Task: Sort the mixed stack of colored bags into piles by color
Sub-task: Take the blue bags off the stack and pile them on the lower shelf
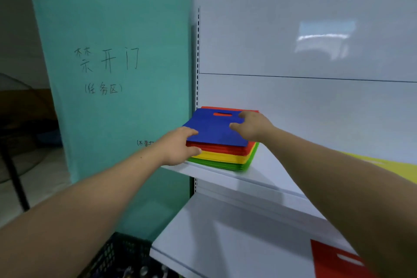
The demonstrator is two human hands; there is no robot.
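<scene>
Stack (225,157): blue over red, yellow and green layers, at the upper shelf's (270,178) 9 o'clock end.
Left hand (178,146): grip pinching the stack's 8 o'clock corner, thumb atop the blue bag (214,130).
Right hand (253,127): grip spread, thumb and forefinger flat on the blue bag's 3 o'clock side.
Lower shelf (225,232): red bag (331,262) at 5 o'clock.

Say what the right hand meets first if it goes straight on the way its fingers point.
The right hand seems to rest on the blue bag atop the stack. Going on, its fingers would slide over that bag toward the handle cutout, then the shelf's back panel; depth is unclear.
</scene>
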